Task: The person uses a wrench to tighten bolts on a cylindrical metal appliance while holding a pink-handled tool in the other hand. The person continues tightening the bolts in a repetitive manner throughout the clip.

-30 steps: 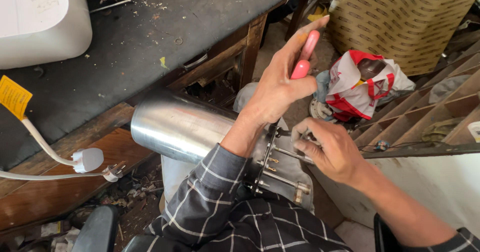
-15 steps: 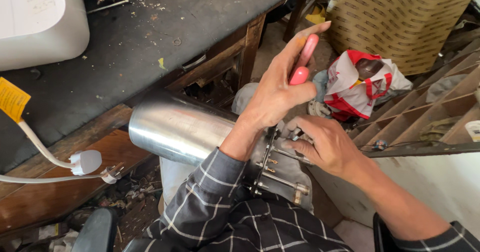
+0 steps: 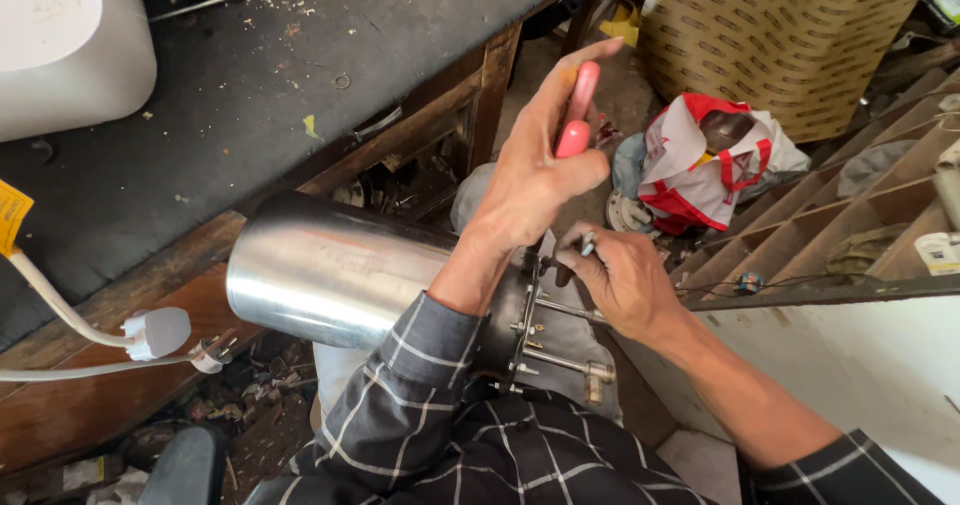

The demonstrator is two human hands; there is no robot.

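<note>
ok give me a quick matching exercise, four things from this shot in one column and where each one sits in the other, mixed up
Things:
1. pink-handled tool
2. steel cylinder
3. white plug
4. red and white bag

Places:
A. on the floor beside the patterned cardboard box
B. in the left hand
C. lying across the person's lap
D. at the wooden bench edge, on a white cord

Pairs: 1-B, 2-C, 3-D, 4-A

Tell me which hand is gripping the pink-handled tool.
The left hand, raised above the steel cylinder, grips the pink-handled tool; the right hand pinches a small metal part instead.
</note>
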